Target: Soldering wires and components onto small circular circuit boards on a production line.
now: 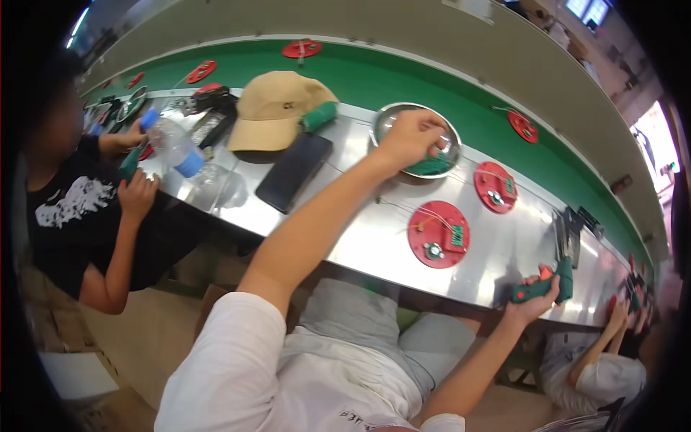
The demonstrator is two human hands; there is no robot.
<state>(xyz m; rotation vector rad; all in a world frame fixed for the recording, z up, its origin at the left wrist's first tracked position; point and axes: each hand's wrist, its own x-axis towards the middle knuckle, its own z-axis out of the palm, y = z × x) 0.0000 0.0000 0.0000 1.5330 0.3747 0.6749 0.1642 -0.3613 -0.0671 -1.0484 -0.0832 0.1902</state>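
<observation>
White shirt and grey shorts fill the bottom centre of the frame, seated against a shiny metal table. From there the left forearm stretches up to the upper centre, where the left hand hangs over a metal bowl holding green pieces. Its fingers curl inward; I cannot tell whether they pinch anything. At lower right, the right hand is wrapped around a green power tool, near the table's front edge.

Between the hands, right of centre, lie two red discs, the nearer and the farther, with thin pale wires. Left of the forearm are a black phone, a tan cap and a clear bottle.

A loose grip could let the tool drop off the edge; a low sweep of the left arm might snag the nearer disc's wires or push the phone; a wrist pressing the bowl's rim could tip out the pieces.
</observation>
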